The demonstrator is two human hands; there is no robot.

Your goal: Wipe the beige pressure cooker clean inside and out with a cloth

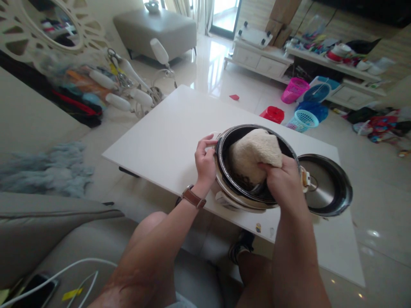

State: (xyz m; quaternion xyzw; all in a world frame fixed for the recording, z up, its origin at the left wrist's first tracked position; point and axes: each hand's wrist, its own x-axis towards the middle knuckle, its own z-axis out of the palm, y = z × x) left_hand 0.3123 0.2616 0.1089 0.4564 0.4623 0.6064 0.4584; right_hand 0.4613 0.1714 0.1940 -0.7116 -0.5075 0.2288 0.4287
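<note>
An electric cooker [221, 188] with a dark, open-topped inside stands near the front edge of the white table. My left hand [205, 161] is closed on its left side, with the fingers at the rim. Over the opening, my right hand [284, 179] grips a cream cloth [253, 149] that hangs bunched down into the cooker. The lower part of the cloth is inside, and the cooker's bottom is mostly hidden by it. Close by on the right lies a round metal inner pot [321, 194] with a dark rim, partly behind my right wrist.
The white table [167, 128] reaches away to the back left. Beyond it, a red container [272, 114], a light-blue basket [303, 119] and a pink basket [294, 90] stand on the floor. A grey sofa [80, 244] is at my left, with a phone [35, 291] and white cable.
</note>
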